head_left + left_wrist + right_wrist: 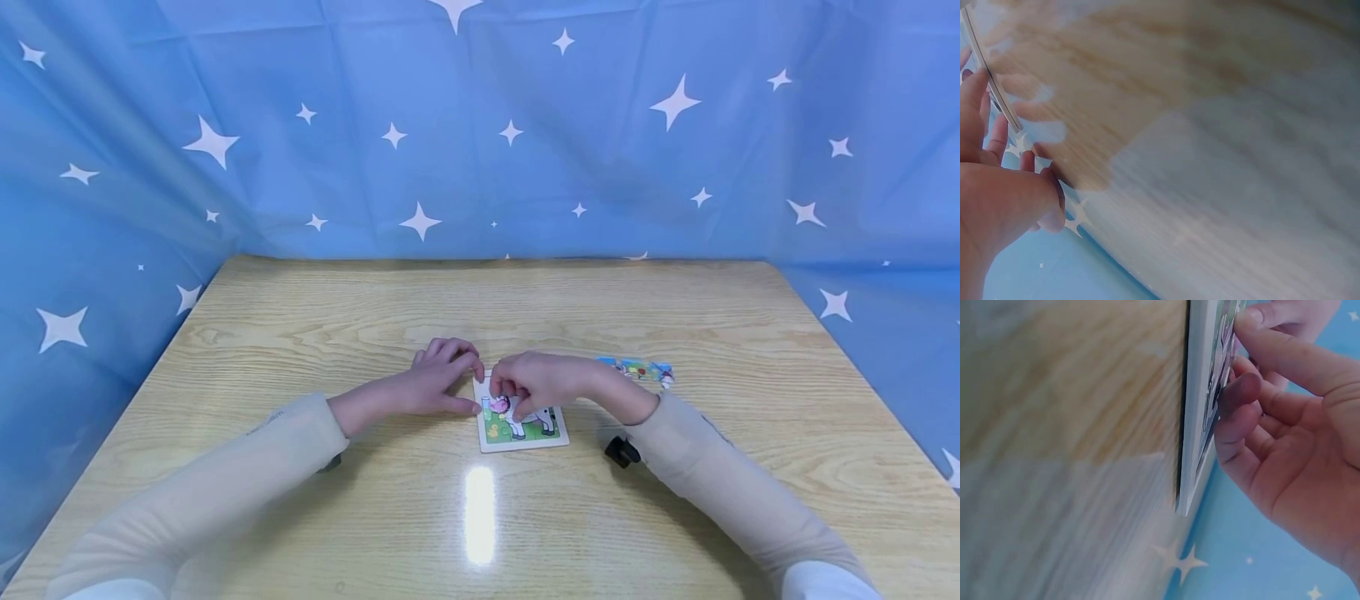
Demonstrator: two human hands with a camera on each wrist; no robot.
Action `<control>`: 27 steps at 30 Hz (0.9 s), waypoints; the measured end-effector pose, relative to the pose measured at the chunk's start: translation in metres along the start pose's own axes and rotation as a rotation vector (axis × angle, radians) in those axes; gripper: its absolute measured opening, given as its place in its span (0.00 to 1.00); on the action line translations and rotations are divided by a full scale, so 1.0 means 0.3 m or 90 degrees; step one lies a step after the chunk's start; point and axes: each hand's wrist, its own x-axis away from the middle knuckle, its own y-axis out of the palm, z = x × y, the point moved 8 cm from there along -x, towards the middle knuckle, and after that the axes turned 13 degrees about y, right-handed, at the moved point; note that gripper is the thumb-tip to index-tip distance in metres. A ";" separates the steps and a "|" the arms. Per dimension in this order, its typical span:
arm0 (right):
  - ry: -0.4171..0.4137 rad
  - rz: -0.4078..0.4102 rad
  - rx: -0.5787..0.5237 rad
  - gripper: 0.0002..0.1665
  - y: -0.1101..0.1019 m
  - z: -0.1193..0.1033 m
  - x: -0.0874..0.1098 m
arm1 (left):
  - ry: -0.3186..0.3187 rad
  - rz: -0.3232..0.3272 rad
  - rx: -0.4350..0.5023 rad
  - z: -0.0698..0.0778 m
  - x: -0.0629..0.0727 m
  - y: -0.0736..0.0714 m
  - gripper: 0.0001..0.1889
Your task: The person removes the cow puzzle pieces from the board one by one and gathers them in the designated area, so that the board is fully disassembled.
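A small square picture puzzle (522, 446) with a white border and a cow on green lies flat on the table. My left hand (438, 379) is beside its left edge, fingers spread and lightly bent, with thumb and fingertips right at the border. From the right, my right hand (543, 385) reaches over the cow picture, fingers curled and thumb pointing down at it. In the right wrist view, the thumb and fingertips meet the picture surface of the puzzle (1200, 406). I cannot tell whether a piece is pinched between them.
A colourful picture strip (637, 369) lies on the wooden table (337, 525), partly behind my right forearm. A black device (622, 452) is at the right wrist. Behind the table hangs a blue curtain (480, 175) with white stars.
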 end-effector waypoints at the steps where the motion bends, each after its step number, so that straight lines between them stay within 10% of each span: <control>1: 0.000 -0.004 0.002 0.17 0.001 -0.001 0.000 | 0.000 0.000 0.000 0.001 0.000 -0.001 0.20; 27: -0.141 0.141 -0.018 0.12 -0.009 -0.079 0.077 | -0.006 -0.004 -0.007 -0.001 0.001 0.000 0.20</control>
